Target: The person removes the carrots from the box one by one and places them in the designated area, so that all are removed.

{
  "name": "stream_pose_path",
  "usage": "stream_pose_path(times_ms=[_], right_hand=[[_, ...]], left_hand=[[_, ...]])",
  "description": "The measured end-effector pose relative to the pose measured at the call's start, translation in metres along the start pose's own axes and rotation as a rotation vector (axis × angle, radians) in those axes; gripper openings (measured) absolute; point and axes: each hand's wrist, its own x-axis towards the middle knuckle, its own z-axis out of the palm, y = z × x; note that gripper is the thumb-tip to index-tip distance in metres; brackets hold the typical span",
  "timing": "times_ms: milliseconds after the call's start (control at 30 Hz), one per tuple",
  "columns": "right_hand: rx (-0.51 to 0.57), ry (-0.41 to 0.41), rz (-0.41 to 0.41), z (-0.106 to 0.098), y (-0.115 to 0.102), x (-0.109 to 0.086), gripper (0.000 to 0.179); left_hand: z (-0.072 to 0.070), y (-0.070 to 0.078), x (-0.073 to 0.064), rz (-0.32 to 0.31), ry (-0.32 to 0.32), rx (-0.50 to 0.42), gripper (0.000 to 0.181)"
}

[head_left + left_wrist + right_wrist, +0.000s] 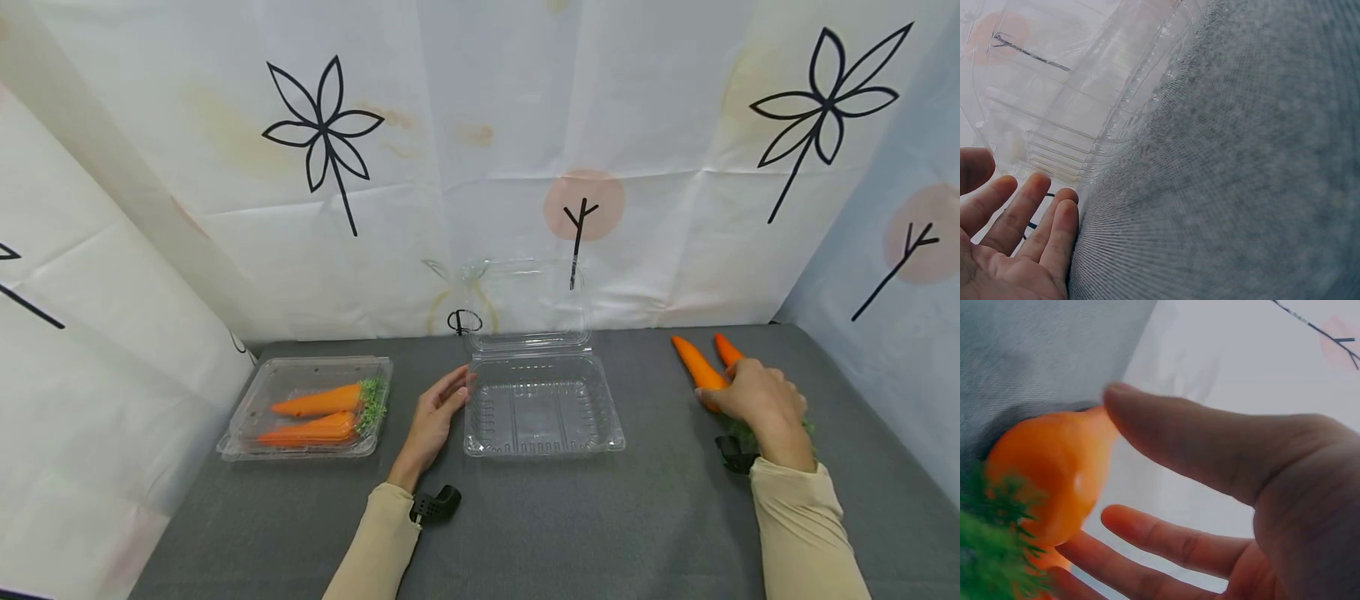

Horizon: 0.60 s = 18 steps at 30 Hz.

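Observation:
On the right of the grey table, two orange carrots lie side by side: the left carrot (697, 364) and the right carrot (726, 348). My right hand (765, 404) reaches over their leafy ends. In the right wrist view the thumb (1172, 428) lies along one side of the near carrot (1054, 469), with fairly straight fingers on its other side; green leaves (991, 550) show below. An open clear plastic clamshell box (543, 408) stands mid-table with its lid raised. My left hand (438, 417) is at its left wall, fingers extended.
At left sits a closed clear clamshell box (255, 396) holding two carrots with green tops. Behind the table (562, 525) hangs a white printed cloth (480, 125), and more cloth stands on both sides.

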Motion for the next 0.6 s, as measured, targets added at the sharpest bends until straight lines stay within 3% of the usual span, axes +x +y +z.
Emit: stream_pose_path(times_ms=[167, 433, 600], right_hand=[[0.015, 0.085, -0.035, 0.001, -0.012, -0.006, 0.066], [0.179, 0.256, -0.273, 0.022, -0.036, -0.006, 0.054], [0.331, 0.312, -0.429, 0.038, -0.054, -0.004, 0.045]], left_hand=[[0.0, 0.0, 0.0, -0.002, -0.001, 0.001, 0.045], [0.0, -0.001, 0.0, -0.003, -0.005, 0.004, 0.045], [-0.001, -0.002, 0.001, -0.002, -0.004, 0.013, 0.045]])
